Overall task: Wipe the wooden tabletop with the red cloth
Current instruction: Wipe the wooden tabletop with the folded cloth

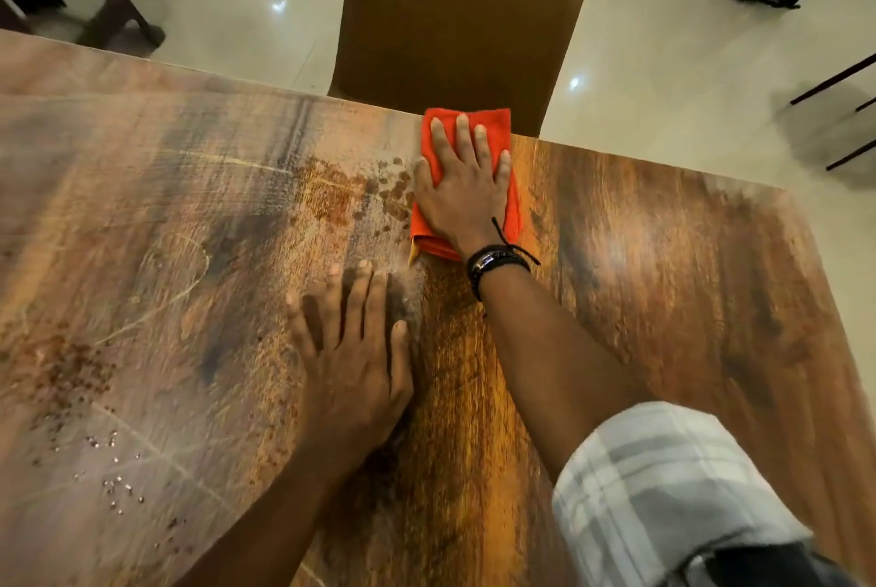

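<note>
Red cloth (497,126) lies under the straight-fingered right grip (462,193); left grip (355,359) splayed flat on tabletop (663,254)

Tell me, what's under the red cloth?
The wooden tabletop lies under the red cloth, with brown spots showing beside it. The right hand presses flat on top. Whether spots hide beneath cannot be seen.

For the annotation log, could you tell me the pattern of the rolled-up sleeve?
The sleeve is white and grey checked; head view shows it.
</note>
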